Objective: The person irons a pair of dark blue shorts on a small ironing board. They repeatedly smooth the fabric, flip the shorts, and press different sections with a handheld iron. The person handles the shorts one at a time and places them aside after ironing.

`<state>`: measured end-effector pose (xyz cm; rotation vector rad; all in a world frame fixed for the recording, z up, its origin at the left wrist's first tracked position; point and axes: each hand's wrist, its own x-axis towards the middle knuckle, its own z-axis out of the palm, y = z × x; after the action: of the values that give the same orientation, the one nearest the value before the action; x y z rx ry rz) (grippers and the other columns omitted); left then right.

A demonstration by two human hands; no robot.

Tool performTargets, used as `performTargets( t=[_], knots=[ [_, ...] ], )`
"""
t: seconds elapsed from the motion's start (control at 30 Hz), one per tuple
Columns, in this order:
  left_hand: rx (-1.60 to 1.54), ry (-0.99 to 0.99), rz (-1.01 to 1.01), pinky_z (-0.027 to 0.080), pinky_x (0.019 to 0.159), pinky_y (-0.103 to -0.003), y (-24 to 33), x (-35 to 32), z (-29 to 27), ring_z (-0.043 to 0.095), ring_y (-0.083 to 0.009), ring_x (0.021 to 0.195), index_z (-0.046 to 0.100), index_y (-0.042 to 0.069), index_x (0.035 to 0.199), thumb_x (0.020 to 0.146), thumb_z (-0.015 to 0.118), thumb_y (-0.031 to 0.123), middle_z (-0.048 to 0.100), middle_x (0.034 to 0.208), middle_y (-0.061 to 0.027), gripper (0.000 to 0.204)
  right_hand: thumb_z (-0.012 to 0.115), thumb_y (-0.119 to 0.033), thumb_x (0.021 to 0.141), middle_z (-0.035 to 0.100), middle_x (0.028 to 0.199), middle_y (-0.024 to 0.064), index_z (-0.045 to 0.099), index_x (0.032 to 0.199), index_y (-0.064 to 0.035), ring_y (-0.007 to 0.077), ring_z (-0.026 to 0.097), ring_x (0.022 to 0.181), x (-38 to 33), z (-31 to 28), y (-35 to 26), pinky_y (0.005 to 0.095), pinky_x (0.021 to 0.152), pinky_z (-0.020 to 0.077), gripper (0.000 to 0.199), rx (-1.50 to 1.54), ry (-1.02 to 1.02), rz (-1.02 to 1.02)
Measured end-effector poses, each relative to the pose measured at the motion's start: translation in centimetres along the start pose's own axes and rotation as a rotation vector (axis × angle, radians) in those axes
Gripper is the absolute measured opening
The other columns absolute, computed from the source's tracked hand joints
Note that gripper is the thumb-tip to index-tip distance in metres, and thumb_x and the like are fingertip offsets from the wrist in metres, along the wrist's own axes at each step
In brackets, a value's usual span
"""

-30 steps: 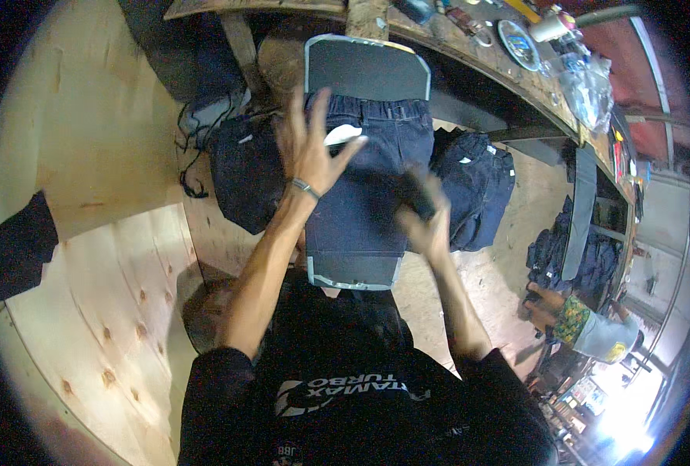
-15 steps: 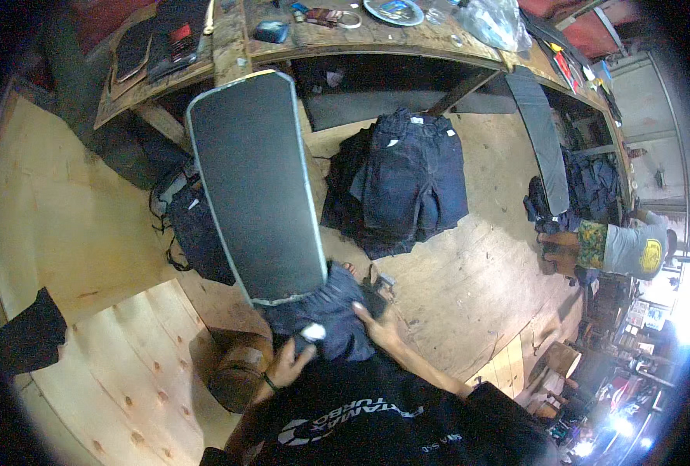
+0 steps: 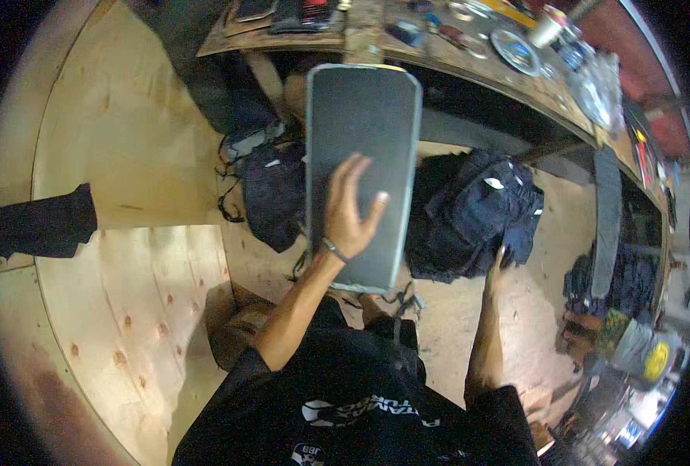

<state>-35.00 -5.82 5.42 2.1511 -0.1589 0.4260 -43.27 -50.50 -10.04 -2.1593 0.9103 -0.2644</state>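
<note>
My left hand (image 3: 351, 210) lies over the dark padded board (image 3: 364, 116), its fingers stretched and the thumb apart. The board is long, pale-edged, with clipped far corners, and stands out from the workbench toward me. To its right is a pile of dark denim shorts (image 3: 469, 202) with small white tags. My right hand (image 3: 502, 268), blurred, is at the pile's near right edge. Its fingers look closed on the hem of the top pair, where folds run toward them; the fingertips are partly hidden.
Across the far side runs a wooden workbench (image 3: 453, 58) with a round dish (image 3: 516, 51) and plastic bags. Left of the board lies a dark bundle with straps (image 3: 275, 194). Another person (image 3: 640, 349) works at the right by a second narrow board (image 3: 607, 225). Pale plywood (image 3: 127, 311) covers the left.
The dark garment both hands held at the board's near end has left it. My left hand has moved onto the board, my right hand to the pile. The view has turned.
</note>
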Motion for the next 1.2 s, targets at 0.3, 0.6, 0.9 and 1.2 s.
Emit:
performTargets(
  t=[0.3,0.6,0.9,1.2],
  knots=[
    [0.819,-0.439,-0.419,0.051,0.109,-0.052,-41.0,-3.6,-2.3,0.062,-0.0383,0.135,0.055,0.008,0.151,0.107,0.063,0.034,0.067,0.145,-0.0167,0.051,0.058,-0.014,0.105,0.063,0.136,0.0183,0.035,0.168,-0.002,0.024,0.061,0.118,-24.4,0.1,11.2,0.0367,0.096,0.0542,0.069,0.042,-0.721,-0.063],
    [0.79,-0.815,-0.481,0.054,0.103,-0.061,-39.5,-1.5,0.1,0.068,-0.0419,0.125,0.051,0.017,0.156,0.111,0.047,0.021,0.055,0.158,-0.0206,0.045,0.062,-0.009,0.088,0.063,0.089,0.0203,0.063,0.13,-0.0006,0.0445,0.06,0.093,-27.0,-0.7,-0.4,0.0512,0.08,0.0514,0.043,-0.259,-0.808,-0.253],
    [0.183,-1.31,0.336,0.054,0.06,-0.041,-8.4,-21.5,-7.3,0.071,-0.0236,0.073,0.069,0.017,0.089,0.102,0.07,0.041,0.065,0.07,-0.0042,0.027,0.071,-0.011,0.088,0.054,0.145,0.0277,0.064,0.148,-0.0221,0.0436,0.058,0.13,-27.5,-4.9,-13.9,0.0525,0.109,0.0535,0.061,-0.544,-1.101,-0.391],
    [0.277,-0.524,0.598,0.037,0.056,-0.036,-4.9,-12.9,-9.6,0.05,-0.0144,0.048,0.053,0.019,0.063,0.095,0.08,0.045,0.049,0.054,0.004,0.049,0.077,-0.019,0.092,0.054,0.143,0.0253,0.069,0.139,-0.0193,0.0456,0.058,0.129,-21.0,-2.2,-13.1,0.0549,0.106,0.0523,0.047,-0.595,-0.927,-0.741]
  ],
)
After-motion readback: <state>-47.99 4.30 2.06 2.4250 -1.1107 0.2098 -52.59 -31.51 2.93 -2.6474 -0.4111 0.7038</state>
